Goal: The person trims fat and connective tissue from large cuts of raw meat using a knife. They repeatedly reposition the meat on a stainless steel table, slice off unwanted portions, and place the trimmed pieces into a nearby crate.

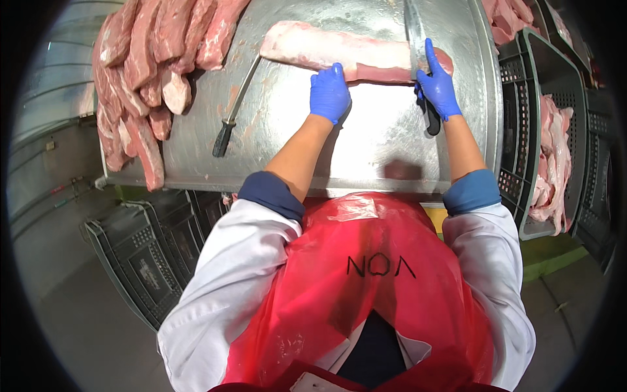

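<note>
The long pork cut is laid on the steel table, its long axis running left to right. It is pressed by the left hand with fingers flat, while a knife is gripped across its right end by the right hand.

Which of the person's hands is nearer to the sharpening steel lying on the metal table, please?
Left. The left hand presses on the long cut of meat, right of the sharpening steel. The right hand grips the knife farther right.
</note>
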A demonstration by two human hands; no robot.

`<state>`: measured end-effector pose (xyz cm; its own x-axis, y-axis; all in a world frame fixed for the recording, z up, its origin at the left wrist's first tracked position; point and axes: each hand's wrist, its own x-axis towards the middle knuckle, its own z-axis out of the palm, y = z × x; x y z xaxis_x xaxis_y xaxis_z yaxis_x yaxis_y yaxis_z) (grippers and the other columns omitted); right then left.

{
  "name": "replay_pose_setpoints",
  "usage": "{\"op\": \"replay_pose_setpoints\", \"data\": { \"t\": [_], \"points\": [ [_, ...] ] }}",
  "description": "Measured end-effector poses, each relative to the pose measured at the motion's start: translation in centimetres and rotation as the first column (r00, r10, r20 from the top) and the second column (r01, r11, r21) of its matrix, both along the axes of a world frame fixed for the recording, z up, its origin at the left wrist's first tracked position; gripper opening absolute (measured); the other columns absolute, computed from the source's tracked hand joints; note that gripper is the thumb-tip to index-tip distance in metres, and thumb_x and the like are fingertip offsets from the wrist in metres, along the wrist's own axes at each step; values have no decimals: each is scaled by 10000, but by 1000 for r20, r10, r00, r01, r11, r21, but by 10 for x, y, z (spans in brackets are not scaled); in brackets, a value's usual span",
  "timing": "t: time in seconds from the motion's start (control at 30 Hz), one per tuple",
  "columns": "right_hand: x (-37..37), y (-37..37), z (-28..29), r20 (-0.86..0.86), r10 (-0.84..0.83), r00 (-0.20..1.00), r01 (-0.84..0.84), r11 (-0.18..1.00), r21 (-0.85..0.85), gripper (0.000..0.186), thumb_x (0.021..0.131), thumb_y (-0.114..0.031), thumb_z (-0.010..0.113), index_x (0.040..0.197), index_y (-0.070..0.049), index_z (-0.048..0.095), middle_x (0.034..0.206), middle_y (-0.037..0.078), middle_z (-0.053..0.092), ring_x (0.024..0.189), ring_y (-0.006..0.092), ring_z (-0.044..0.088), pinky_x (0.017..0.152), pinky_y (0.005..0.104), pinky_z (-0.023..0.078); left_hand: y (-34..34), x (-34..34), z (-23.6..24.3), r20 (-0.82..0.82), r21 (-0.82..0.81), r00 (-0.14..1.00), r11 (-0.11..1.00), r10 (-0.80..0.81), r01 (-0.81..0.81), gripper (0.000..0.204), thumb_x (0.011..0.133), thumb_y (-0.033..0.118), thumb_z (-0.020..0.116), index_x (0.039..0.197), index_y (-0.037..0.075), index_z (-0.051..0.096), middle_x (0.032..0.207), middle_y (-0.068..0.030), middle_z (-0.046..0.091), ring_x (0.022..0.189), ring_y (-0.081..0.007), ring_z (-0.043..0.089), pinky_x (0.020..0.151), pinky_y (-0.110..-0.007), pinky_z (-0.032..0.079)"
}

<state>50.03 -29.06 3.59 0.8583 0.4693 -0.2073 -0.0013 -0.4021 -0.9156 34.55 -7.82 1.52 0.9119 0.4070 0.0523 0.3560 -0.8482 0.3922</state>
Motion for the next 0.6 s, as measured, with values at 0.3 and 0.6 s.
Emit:
{"op": "replay_pose_setpoints", "data": {
  "t": [0.3,0.6],
  "points": [
    [-75,37,-5,43,287,957,-269,932,-243,741,949,-125,557,1614,-245,251,1092,248,718,861,314,723,784,411,559,-44,13,38,235,-595,934,800,268,-80,152,873,176,594,946,44,573,836,-264,664,818,-417,685,732,-492,526],
    [-54,-31,17,-9,4,1000,-4,999,-41,793,951,-8,530,1625,-285,218,1003,107,688,643,98,599,554,259,518,2,-22,-16,429,-116,900,993,81,-35,538,837,295,734,1241,-19,567,1122,-192,641,1103,-357,620,932,-503,480]
  ]
}}
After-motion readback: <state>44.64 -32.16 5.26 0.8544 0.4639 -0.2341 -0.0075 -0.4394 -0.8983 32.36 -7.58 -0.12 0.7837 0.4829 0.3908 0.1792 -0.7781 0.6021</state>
